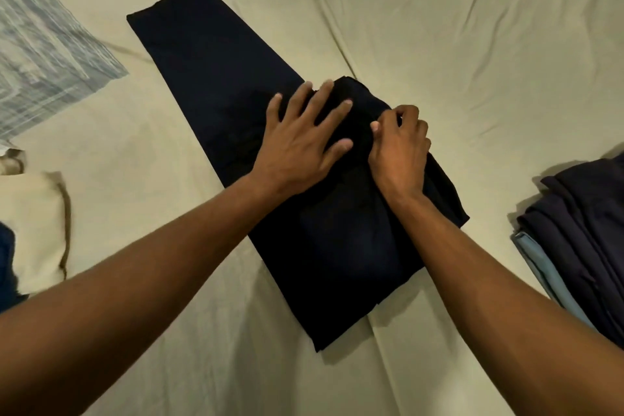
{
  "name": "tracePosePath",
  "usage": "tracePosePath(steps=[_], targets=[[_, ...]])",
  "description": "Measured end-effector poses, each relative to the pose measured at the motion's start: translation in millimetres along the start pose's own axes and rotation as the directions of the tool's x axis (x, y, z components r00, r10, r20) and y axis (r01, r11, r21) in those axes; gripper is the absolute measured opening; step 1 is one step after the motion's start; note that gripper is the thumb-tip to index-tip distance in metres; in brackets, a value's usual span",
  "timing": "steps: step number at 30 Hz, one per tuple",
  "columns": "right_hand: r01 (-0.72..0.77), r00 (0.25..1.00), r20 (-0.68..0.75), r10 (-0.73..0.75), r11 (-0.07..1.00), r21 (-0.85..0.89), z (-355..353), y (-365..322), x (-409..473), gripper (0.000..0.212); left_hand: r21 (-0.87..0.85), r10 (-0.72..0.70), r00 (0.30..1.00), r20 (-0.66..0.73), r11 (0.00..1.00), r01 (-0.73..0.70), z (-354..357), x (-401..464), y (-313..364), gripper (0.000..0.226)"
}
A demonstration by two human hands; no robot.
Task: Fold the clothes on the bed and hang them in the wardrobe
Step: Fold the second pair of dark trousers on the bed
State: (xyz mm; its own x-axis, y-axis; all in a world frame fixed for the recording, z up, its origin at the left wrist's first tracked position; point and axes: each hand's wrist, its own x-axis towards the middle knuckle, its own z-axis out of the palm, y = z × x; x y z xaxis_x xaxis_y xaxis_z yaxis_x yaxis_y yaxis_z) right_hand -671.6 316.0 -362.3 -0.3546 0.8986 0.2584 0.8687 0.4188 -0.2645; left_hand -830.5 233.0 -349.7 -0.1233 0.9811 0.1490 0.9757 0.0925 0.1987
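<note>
A pair of dark navy trousers (209, 71) lies lengthwise on the beige bed sheet (439, 27), legs stretched toward the far left, the waist end near me and bunched at the right. My left hand (300, 142) presses flat on the trousers' middle with fingers spread. Just to its right, my right hand (400, 145) pinches a fold of the dark cloth with curled fingers.
A stack of folded dark and light blue clothes (580, 240) sits at the right edge. A blue-grey patterned pillow (44, 54) lies at the far left, and a cream cloth (33, 230) with a dark blue item beside it at the near left.
</note>
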Motion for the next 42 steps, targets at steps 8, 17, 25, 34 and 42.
tracePosePath(steps=[8,17,25,34,42], targets=[[0.028,0.999,-0.027,-0.028,1.0,-0.014,5,3,1,0.021,0.021,-0.36,0.933,-0.009,0.933,0.36,-2,-1,-17,0.062],[0.066,0.996,-0.072,-0.048,0.959,0.275,-20,-7,9,0.025,0.018,-0.334,0.942,0.018,0.942,0.334,-52,7,-42,0.062],[0.152,0.984,0.085,-0.158,0.986,0.072,4,-14,16,0.025,0.066,-0.336,0.942,0.016,0.94,0.335,-19,-4,-67,0.057],[0.129,0.987,0.108,-0.119,0.988,-0.082,1,-15,16,0.032,0.074,-0.206,0.966,-0.155,0.973,0.219,-19,-13,-56,0.056],[0.302,0.879,0.414,-0.238,0.948,-0.096,14,-15,6,0.058,0.078,-0.084,0.97,0.23,0.995,0.068,8,-21,-57,0.071]])
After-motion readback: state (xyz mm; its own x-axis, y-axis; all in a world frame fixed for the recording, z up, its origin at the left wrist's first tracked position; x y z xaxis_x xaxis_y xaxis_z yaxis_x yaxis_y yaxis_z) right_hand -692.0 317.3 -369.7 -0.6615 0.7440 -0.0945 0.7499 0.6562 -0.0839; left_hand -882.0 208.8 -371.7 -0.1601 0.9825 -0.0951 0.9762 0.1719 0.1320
